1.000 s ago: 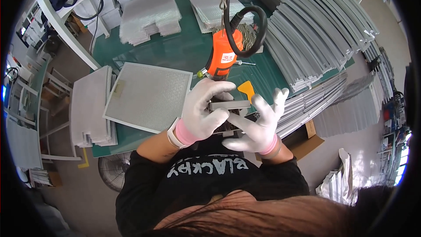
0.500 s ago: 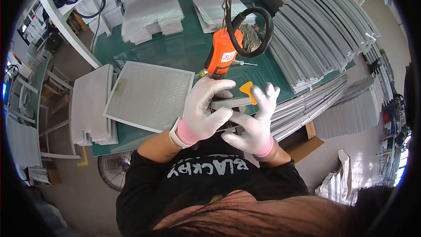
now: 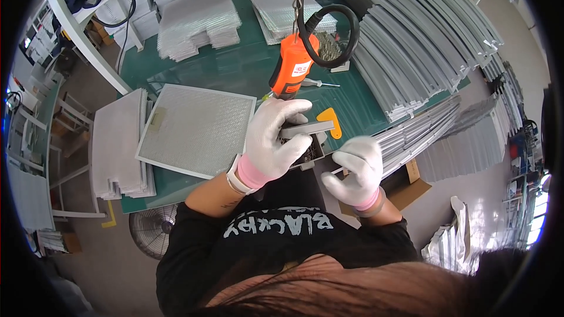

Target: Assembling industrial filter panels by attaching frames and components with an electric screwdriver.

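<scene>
Gloved in white, my left hand (image 3: 273, 138) is closed around a short grey metal bar (image 3: 308, 129), whose free end points right. My right hand (image 3: 359, 170) is off to the right at the table's front edge, its fingers curled in; whatever they may hold is too small to make out. A yellow scraper (image 3: 333, 122) lies just beyond the bar's end. Under the bar, partly hidden by my left hand, is a small tray (image 3: 320, 154) with dark small parts. An orange electric screwdriver (image 3: 294, 64) hangs over my left hand, its lower end hidden.
On the green table (image 3: 200, 70) lies a framed mesh panel (image 3: 200, 129). Stacks of mesh sheets (image 3: 200, 20) stand farther back, with another stack (image 3: 120, 141) at left. Long grey metal strips (image 3: 423, 41) are piled at right. A screwdriver (image 3: 320, 83) lies behind the scraper.
My right hand has moved right and toward me, away from the bar and the scraper, and its spread fingers have curled. My left hand keeps its grip on the bar.
</scene>
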A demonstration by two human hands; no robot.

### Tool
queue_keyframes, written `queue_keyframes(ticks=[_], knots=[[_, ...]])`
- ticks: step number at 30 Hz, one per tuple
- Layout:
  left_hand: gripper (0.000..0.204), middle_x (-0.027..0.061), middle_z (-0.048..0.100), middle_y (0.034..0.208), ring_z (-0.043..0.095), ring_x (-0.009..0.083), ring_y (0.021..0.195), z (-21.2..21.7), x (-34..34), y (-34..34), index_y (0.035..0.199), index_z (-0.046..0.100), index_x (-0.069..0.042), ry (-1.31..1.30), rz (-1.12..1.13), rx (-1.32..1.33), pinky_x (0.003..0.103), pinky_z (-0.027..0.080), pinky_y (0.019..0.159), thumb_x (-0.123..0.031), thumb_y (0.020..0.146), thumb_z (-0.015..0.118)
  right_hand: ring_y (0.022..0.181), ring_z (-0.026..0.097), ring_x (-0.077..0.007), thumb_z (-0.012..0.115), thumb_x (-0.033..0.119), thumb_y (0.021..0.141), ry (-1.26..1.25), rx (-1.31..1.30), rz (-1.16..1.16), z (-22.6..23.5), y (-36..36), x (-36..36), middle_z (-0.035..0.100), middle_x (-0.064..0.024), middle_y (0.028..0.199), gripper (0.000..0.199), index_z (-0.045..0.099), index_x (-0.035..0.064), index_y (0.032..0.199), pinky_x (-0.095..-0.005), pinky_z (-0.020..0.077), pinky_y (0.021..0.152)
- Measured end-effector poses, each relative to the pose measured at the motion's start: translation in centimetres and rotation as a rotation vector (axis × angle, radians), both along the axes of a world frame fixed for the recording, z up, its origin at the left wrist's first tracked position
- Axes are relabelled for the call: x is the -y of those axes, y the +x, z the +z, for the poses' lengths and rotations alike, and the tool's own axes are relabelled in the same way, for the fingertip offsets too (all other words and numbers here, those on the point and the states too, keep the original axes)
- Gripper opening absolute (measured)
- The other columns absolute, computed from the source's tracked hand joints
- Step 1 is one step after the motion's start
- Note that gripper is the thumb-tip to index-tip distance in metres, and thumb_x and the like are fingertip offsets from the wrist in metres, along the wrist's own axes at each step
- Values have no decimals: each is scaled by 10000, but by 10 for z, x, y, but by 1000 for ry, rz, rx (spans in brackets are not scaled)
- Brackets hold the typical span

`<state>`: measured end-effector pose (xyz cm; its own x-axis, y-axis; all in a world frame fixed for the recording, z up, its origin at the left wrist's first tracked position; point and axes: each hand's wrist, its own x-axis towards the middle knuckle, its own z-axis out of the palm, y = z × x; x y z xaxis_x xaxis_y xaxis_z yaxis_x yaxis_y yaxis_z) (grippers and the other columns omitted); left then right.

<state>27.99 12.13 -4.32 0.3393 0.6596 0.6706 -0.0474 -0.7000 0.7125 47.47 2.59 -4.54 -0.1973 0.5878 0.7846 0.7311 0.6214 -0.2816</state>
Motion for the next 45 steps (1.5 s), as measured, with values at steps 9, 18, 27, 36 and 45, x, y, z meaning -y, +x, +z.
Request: queue_keyframes(ticks=[9,18,27,36,45], knots=[[426,95,623,871,568,244,802,-1,4,7,1107,626,-18,2,40,60,353,462,740,-85,687,642,685,640,-161,433,450,1001,-1477,-815,446,11,0,-2,633,-147,984,631,332,-59,1361,-251,531,545],[520,85,625,877,567,237,822,-13,13,14,1150,607,-10,31,7,138,335,477,770,-12,632,565,578,492,-66,609,280,920,-1738,-808,270,51,-11,-30,556,-22,832,368,485,99,1215,-200,402,468],[549,104,615,955,575,218,814,-14,15,18,1179,588,12,126,-58,263,321,485,788,88,652,450,512,461,-67,591,150,906,-1580,-593,436,48,-8,-44,529,5,705,130,530,80,998,-226,356,435],[638,131,595,1073,587,307,970,-11,-1,8,1217,560,-17,402,-105,117,412,467,869,-46,587,661,504,506,-104,617,171,905,-1200,-39,377,2,1,-69,560,-8,702,172,526,91,1027,-252,389,422],[385,123,650,1076,639,191,977,-11,8,-2,1266,538,-9,-315,-180,312,309,501,875,60,891,482,528,518,-89,654,148,873,-1580,-640,229,43,-19,-53,624,-42,782,295,535,87,1136,-233,388,425]])
